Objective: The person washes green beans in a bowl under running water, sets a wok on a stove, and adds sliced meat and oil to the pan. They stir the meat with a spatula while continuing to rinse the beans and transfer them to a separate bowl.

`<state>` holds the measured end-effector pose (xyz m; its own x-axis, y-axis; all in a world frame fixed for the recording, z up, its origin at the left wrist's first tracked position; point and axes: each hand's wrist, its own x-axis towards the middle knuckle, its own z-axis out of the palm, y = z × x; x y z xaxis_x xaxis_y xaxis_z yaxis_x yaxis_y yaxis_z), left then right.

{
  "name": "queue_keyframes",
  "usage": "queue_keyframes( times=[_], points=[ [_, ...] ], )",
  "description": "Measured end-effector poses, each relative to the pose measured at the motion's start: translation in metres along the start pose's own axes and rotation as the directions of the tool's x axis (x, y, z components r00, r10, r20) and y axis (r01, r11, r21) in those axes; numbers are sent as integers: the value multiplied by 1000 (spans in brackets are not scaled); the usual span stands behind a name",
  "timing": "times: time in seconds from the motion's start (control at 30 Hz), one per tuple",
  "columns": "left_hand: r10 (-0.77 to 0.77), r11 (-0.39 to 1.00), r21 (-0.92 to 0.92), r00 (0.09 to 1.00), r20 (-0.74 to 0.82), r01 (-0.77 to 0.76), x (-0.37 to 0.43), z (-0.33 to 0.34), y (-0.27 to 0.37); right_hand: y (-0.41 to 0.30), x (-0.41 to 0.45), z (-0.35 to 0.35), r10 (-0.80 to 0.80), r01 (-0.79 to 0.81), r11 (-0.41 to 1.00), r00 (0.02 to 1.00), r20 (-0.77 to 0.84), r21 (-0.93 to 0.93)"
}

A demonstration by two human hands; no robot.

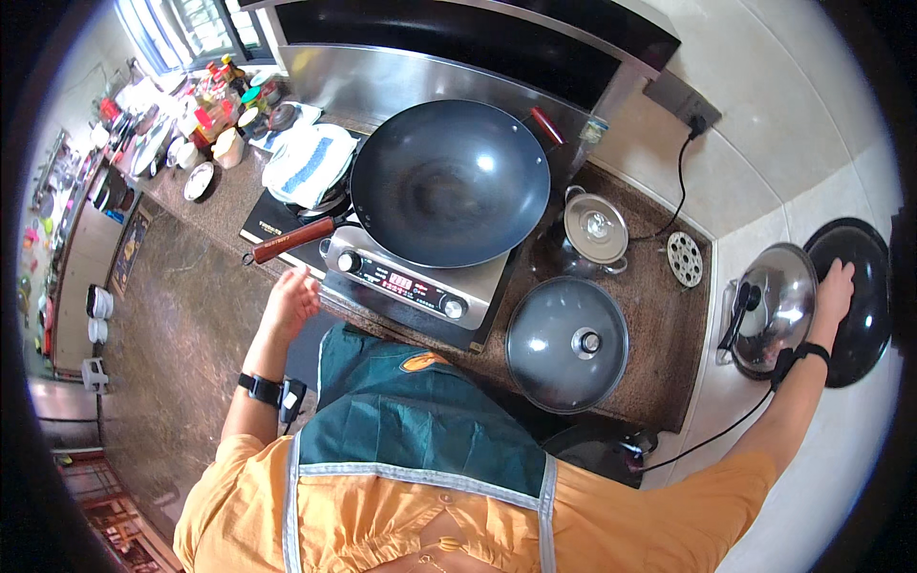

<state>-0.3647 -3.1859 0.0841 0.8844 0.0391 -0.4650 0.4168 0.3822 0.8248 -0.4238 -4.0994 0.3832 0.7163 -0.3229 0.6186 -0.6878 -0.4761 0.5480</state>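
Note:
My right hand (834, 295) reaches far right, over a large black round pan or lid (863, 315) that stands against the tiled wall. A shiny steel lid with a black handle (777, 308) stands just left of that hand. Whether my fingers grip either one cannot be made out. My left hand (292, 299) is empty, its fingers loosely bent, just below the wooden handle (294, 242) of a dark wok (448, 190). The bare-looking wok sits on a steel induction cooker (401, 276) with two knobs and a lit display.
A glass lid (566, 347) lies on the counter right of the cooker. Behind it are a small lidded steel pot (596, 228) and a perforated disc (684, 259). A folded cloth (311, 168), a small dish (199, 181) and several bottles stand left. A cord (680, 186) hangs from the socket.

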Motion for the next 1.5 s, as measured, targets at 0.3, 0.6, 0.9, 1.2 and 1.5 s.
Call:
queue_keyframes(
  times=[0.3,0.6,0.9,1.2,1.5],
  points=[
    [259,927,-285,965,25,-242,71,-16,25,101,-54,-111,223,-217,960,975,12,-174],
    [244,962,-168,953,178,-215,118,-50,61,29,-305,-313,448,-442,894,871,201,-78],
    [173,982,-121,956,238,-147,146,-50,66,-70,-620,-155,459,-779,588,545,702,220],
    [189,981,-93,960,205,-173,140,-56,73,-123,-693,-63,364,-879,454,331,871,144],
    [194,974,-142,974,119,-177,133,-45,82,-163,-551,-97,94,-632,685,572,815,364]
  ],
)
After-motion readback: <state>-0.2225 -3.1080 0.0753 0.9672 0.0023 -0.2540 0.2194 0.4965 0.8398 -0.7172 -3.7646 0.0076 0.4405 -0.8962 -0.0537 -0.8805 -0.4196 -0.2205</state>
